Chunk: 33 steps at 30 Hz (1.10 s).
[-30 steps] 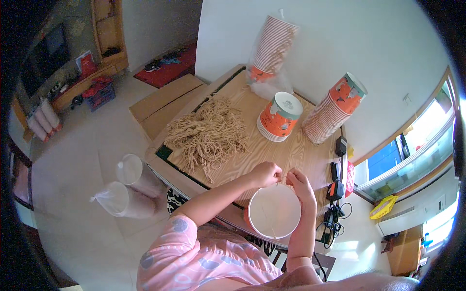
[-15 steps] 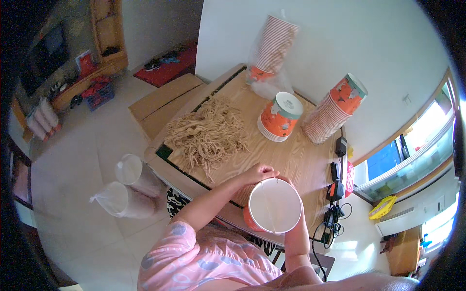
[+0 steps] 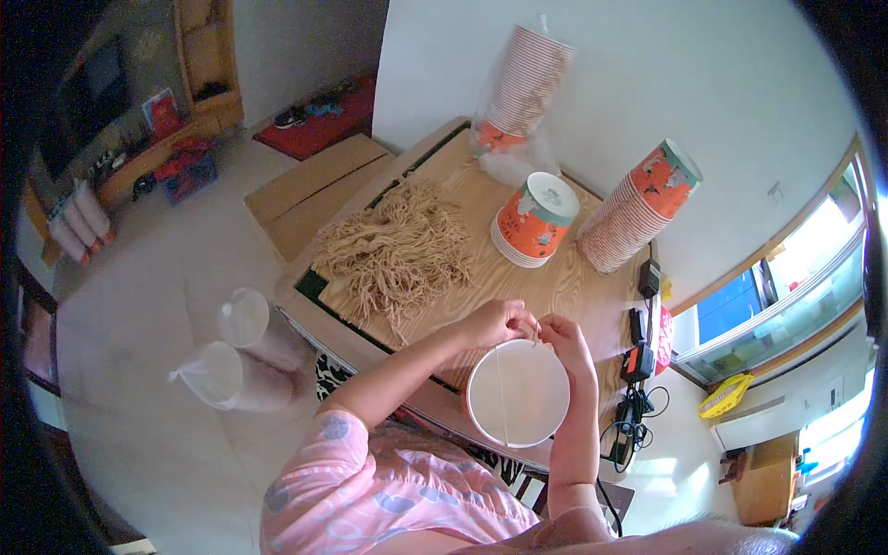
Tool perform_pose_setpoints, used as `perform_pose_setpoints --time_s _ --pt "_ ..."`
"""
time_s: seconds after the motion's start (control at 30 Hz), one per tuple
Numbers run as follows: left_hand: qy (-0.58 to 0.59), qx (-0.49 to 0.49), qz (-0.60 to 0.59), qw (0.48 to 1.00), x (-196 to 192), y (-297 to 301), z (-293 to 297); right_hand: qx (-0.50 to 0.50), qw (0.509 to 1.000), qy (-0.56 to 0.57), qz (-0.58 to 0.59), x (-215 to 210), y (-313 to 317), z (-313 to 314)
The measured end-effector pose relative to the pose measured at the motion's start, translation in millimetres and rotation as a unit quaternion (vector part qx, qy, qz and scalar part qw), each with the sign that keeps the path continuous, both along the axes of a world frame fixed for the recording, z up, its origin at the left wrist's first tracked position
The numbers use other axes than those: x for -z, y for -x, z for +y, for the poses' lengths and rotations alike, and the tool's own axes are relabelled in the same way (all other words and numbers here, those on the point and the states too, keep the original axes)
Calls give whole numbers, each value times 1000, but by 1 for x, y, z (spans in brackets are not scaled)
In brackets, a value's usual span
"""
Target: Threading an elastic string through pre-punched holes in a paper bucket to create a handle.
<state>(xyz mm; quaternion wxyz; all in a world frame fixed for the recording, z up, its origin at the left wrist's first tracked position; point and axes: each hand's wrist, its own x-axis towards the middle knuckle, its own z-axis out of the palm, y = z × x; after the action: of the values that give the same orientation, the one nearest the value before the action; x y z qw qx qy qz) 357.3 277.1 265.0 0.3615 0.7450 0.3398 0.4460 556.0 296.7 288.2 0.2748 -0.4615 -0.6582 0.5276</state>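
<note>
A large paper bucket stands at the table's near edge, its white open mouth facing me. A thin pale string runs across that mouth from far rim to near rim. Beyond the far rim my left hand is closed in a pinch on the string. Close beside it, my right hand also pinches the string, fingertips almost touching the left ones. The exact hold of the fingertips is too small to make out. Left of the hands lies a tangled heap of tan strings.
Upside-down orange-and-green paper buckets stand behind my hands. A tall leaning stack is at the right, and a bagged stack at the back. Black adapters and cables line the table's right edge. Bagged stacks sit on the floor at left.
My right hand has come up from the bucket's right side to the far rim, meeting my left hand. The bucket has shifted slightly left, and its mouth now faces me with the string nearly upright.
</note>
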Motion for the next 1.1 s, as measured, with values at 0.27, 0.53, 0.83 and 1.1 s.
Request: perform_pose_setpoints --time_s 0.27,0.53,0.83,1.1 --pt "-11 23 114 993 -18 2 2 12 998 -50 27 -12 6 -2" --pt "128 140 -28 981 -8 1 10 25 986 -140 -83 -25 9 -14" --pt "217 124 -64 966 -7 -1 14 42 973 -193 -120 -34 15 -24" --pt "402 88 -81 908 -8 4 20 69 950 -262 -155 -46 30 -37"
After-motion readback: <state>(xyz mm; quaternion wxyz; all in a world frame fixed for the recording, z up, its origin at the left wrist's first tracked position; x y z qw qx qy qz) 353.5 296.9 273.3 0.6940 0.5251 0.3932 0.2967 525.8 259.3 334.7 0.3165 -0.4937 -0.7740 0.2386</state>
